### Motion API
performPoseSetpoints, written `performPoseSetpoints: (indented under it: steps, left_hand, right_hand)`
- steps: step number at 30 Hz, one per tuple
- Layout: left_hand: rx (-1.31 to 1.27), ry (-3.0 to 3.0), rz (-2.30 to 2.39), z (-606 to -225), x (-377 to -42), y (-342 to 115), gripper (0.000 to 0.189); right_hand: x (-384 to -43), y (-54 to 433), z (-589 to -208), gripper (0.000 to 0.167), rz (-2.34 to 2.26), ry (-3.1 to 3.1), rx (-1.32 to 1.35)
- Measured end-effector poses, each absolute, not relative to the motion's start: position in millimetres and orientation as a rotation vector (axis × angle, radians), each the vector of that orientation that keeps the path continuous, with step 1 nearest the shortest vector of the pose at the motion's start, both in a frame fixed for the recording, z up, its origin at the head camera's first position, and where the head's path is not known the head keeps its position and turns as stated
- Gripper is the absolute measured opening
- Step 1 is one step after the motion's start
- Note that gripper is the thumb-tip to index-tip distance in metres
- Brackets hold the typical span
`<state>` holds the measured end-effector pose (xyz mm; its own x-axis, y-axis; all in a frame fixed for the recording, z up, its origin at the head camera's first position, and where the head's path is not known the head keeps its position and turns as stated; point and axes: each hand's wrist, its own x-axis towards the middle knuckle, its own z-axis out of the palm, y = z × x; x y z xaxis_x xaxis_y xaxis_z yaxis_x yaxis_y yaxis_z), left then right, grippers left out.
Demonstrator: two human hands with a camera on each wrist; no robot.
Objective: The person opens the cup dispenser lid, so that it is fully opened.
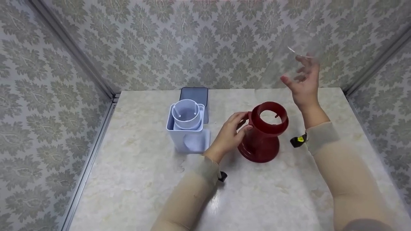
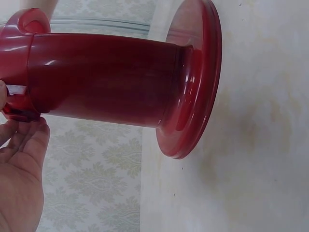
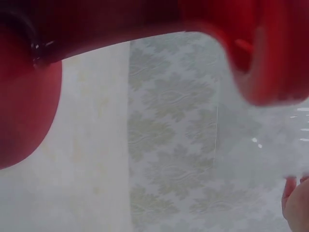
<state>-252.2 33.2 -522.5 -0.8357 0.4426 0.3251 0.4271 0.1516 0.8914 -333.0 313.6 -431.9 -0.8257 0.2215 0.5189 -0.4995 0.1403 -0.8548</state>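
Note:
A glossy red stand (image 1: 261, 141) with a wide round foot and an open ring top stands upright on the table. My left hand (image 1: 229, 133) holds it at the side of its upper part, thumb and fingers about a jutting piece; a small white patch shows there in the left wrist view. My right hand (image 1: 303, 83) is raised behind and to the right of the stand, fingers curved round a clear, see-through container (image 3: 256, 145). Only its glints and faint edges show, so its full shape is hard to tell.
Left of the stand is a pale blue-white plastic holder (image 1: 175, 138) with a round cup-like piece (image 1: 186, 120) in its top. A dark-topped box-shaped part (image 1: 194, 93) is behind it. Patterned walls (image 1: 205, 45) close off the table's back and sides.

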Motion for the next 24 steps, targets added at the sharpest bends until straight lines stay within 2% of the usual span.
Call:
performPoseSetpoints:
  steps: [4, 11, 24]
  left_hand:
    - [0.899, 2.367, 1.824, -524, -250, 33, 0.052]
    - [0.904, 2.360, 1.828, -523, -252, 34, 0.053]
    - [0.937, 2.408, 1.753, -520, -254, 31, 0.057]
  right_hand:
    - [-331, 317, -445, 0.110, 1.708, -2.030, 0.174]
    - [-334, 315, -461, 0.114, 1.560, -2.290, 0.068]
    - [-341, 303, -493, 0.119, 1.677, -2.404, -0.009]
